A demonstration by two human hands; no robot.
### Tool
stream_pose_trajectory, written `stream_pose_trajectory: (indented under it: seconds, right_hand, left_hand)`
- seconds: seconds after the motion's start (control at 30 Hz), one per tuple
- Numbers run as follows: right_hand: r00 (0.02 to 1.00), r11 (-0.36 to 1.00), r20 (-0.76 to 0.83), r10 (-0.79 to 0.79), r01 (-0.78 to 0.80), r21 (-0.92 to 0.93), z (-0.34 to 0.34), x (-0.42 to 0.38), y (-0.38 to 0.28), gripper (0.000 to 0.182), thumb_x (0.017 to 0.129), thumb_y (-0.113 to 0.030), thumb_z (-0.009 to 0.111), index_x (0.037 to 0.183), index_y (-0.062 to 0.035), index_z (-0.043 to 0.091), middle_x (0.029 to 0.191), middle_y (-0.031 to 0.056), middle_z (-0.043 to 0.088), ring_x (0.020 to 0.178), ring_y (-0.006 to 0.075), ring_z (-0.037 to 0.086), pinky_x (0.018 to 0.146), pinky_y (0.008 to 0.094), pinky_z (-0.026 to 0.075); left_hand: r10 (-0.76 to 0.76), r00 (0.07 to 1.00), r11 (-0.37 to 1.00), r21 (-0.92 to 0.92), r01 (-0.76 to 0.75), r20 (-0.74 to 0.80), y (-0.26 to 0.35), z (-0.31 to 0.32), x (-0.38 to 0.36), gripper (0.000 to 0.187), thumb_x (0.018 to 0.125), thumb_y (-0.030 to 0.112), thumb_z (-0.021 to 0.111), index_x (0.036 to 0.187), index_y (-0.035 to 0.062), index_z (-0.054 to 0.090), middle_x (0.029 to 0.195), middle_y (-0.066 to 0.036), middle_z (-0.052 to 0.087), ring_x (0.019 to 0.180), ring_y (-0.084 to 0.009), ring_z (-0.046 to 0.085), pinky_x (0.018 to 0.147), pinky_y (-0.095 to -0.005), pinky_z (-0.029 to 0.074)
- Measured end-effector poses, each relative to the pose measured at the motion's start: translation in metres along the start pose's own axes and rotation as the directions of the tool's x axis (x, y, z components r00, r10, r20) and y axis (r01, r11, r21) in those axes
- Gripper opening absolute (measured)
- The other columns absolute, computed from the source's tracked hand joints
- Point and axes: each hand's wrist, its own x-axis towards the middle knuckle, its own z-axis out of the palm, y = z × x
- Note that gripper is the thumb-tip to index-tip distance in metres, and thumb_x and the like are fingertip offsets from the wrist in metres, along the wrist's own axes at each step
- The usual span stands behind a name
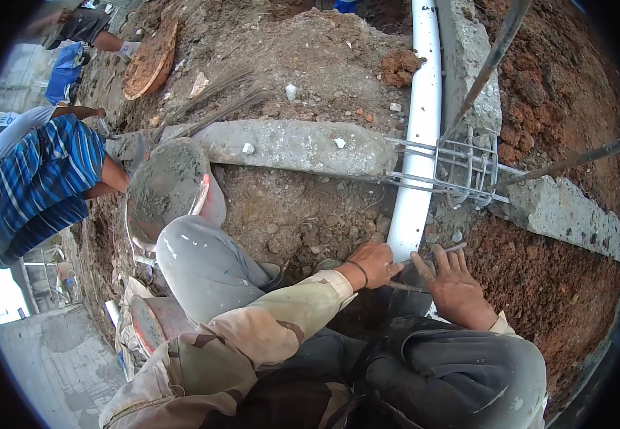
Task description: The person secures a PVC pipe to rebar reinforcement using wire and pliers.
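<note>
A long white plastic pipe (425, 93) runs toward me from the top, and its near end lies between my two hands. My left hand (370, 264), with a dark band at the wrist, is closed right at the left side of that end; I cannot tell what its fingers grip. A thin rod (408, 287) shows just below those fingers. To the right of the pipe end, my right hand (459, 289) has its fingers stretched out and apart, thumb close to the pipe's rim. A second thin bar (456, 247) passes by its fingertips.
Concrete beams (295, 146) and a wire-tied rebar cage (467, 168) cross near the pipe, with steel bars (492, 64) sticking up. A bucket of wet mortar (167, 189) stands by my knee. At left, a person in blue plaid shorts (45, 179) bends over near a basin (151, 64).
</note>
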Motion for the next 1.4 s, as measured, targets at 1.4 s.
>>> stream_pose_trajectory:
  seconds: [1.4]
  right_hand:
    - [0.832,-0.473,-0.261,0.489,0.504,0.723,0.012,0.024,-0.062,0.099,0.055,0.009,0.051,0.153,0.0086,0.037,0.163,0.0222,0.034,0.144,0.0451,0.044,0.103,0.06,0.055]
  left_hand:
    - [0.397,0.804,0.876,-0.08,-0.476,-0.442,0.03,-0.083,-0.012,0.019,0.088,0.006,0.069,0.102,-0.002,0.06,0.073,-0.017,0.066,0.072,-0.0374,0.071,0.068,-0.0451,0.056]
